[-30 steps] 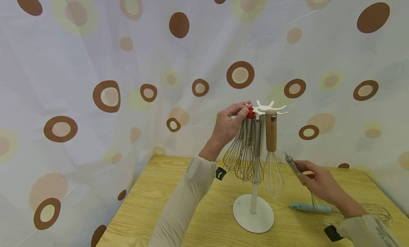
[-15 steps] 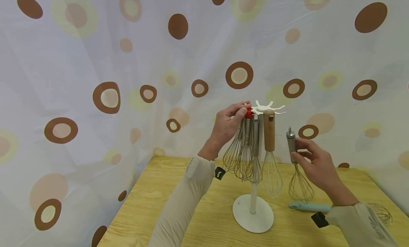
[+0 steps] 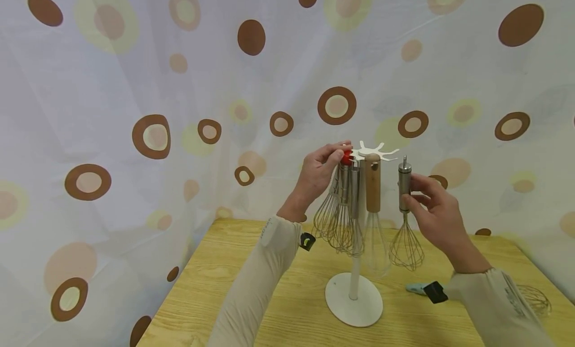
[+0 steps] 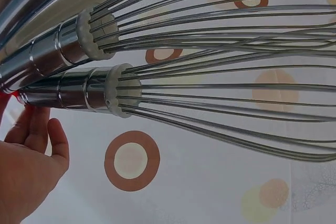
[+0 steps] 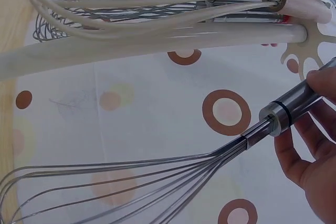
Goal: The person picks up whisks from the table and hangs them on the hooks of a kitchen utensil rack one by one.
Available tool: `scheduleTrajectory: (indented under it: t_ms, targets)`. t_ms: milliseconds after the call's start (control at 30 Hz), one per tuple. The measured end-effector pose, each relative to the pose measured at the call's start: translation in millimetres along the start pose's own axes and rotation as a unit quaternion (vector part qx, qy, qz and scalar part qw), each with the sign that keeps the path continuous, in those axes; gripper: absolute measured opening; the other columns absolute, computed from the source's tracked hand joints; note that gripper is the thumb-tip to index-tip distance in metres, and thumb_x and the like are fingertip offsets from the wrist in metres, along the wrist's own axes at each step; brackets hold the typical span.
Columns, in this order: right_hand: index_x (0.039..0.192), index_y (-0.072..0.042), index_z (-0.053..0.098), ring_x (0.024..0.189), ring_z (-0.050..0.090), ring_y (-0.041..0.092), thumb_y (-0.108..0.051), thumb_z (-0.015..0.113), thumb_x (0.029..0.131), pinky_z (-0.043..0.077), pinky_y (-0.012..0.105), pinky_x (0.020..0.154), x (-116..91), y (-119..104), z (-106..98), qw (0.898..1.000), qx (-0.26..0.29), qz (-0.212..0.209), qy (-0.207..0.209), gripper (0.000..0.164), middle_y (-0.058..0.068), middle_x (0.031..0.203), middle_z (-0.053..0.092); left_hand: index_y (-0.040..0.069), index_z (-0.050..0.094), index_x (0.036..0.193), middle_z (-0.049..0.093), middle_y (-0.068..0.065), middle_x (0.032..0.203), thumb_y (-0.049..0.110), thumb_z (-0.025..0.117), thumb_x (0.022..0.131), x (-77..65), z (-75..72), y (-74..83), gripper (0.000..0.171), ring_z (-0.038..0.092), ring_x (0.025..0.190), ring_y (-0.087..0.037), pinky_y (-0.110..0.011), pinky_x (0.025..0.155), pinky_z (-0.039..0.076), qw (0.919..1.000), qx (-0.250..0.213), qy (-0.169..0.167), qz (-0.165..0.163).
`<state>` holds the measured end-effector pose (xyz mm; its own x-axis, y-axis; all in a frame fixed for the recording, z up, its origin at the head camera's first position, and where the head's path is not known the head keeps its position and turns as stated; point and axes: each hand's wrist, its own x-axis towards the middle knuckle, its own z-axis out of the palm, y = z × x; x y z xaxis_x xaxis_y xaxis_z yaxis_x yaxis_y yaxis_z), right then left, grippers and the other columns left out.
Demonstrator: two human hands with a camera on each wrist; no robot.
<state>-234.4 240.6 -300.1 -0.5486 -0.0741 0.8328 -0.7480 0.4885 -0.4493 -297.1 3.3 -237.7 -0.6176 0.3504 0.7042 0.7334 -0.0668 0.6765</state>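
Observation:
In the head view my right hand [image 3: 437, 212] holds a small metal whisk [image 3: 405, 192] upright by its steel handle, wires down, right of a white rack [image 3: 368, 152]. The right wrist view shows thumb and fingers around that handle, apart from the rack's arms. My left hand [image 3: 313, 176] pinches the red end [image 3: 346, 158] of a hanging steel whisk [image 3: 344, 187] at the rack's left side. Beside it hang another steel whisk [image 3: 355, 192] and a wooden-handled whisk [image 3: 373, 187]. In the left wrist view, two steel handles [image 4: 68, 90] lie close together above the fingers.
The rack's round white base [image 3: 354, 307] stands on a wooden table [image 3: 215, 277]. A light-blue handle [image 3: 415, 288] lies at the right, partly hidden by my right wrist, with whisk wires [image 3: 534, 299] beyond the sleeve. A dotted curtain [image 3: 202, 62] hangs behind.
My right hand has raised the small whisk from over the table, turned it upright and brought it left towards the rack. My left hand stays at the red end; the rack has shifted slightly left.

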Motion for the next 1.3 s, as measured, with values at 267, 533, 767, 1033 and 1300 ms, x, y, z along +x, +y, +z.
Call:
scheduleTrajectory:
  t_ms: [267, 533, 767, 1033, 1300]
  targets:
    - [0.128, 0.003, 0.053, 0.096, 0.054, -0.003, 0.011, 0.059, 0.088, 0.043, 0.008, 0.080, 7.8, -0.6, 2.9, 0.999, -0.013, 0.043, -0.006, 0.041, -0.011, 0.108, 0.055, -0.012, 0.056, 0.119, 0.048, -0.022, 0.135, 0.004, 0.042, 0.101, -1.2, -4.1, 8.6, 0.028, 0.046, 0.127, -0.018, -0.023, 0.102, 0.035, 0.9996, -0.023, -0.014, -0.003]
    - [0.126, 0.003, 0.054, 0.095, 0.053, -0.002, 0.010, 0.059, 0.088, 0.043, 0.008, 0.079, 10.7, -2.6, 6.5, 0.999, -0.018, 0.039, -0.015, 0.040, -0.005, 0.106, 0.056, -0.010, 0.056, 0.119, 0.049, -0.019, 0.136, 0.005, 0.039, 0.102, 6.3, -6.2, -21.2, 0.028, 0.047, 0.125, -0.012, -0.026, 0.101, 0.037, 0.9979, -0.062, -0.016, -0.006]
    - [0.128, 0.002, 0.053, 0.095, 0.052, -0.003, 0.009, 0.060, 0.088, 0.042, 0.008, 0.079, 12.0, -6.2, 7.5, 0.999, -0.032, 0.025, -0.028, 0.041, 0.009, 0.106, 0.058, -0.010, 0.056, 0.117, 0.051, -0.016, 0.135, 0.011, 0.040, 0.103, 8.9, -7.5, -30.7, 0.030, 0.048, 0.123, -0.011, -0.029, 0.100, 0.038, 0.9942, -0.106, -0.019, -0.001]
    - [0.126, 0.003, 0.054, 0.093, 0.052, -0.003, 0.013, 0.061, 0.085, 0.043, 0.007, 0.076, 10.4, -6.1, 13.0, 0.999, -0.024, 0.019, -0.044, 0.043, 0.013, 0.102, 0.058, -0.010, 0.056, 0.117, 0.051, -0.016, 0.135, 0.014, 0.040, 0.103, 9.7, -8.3, -31.3, 0.032, 0.048, 0.123, -0.011, -0.030, 0.100, 0.037, 0.9928, -0.117, -0.022, 0.000]
    - [0.126, 0.004, 0.053, 0.093, 0.053, -0.003, 0.016, 0.061, 0.083, 0.044, 0.008, 0.077, 7.8, -2.2, 20.6, 0.999, -0.001, 0.018, -0.042, 0.046, 0.013, 0.101, 0.058, -0.007, 0.056, 0.123, 0.054, -0.014, 0.133, 0.014, 0.041, 0.103, 6.9, -7.8, -27.7, 0.032, 0.054, 0.115, -0.016, -0.029, 0.098, 0.040, 0.9949, -0.099, -0.013, -0.017]
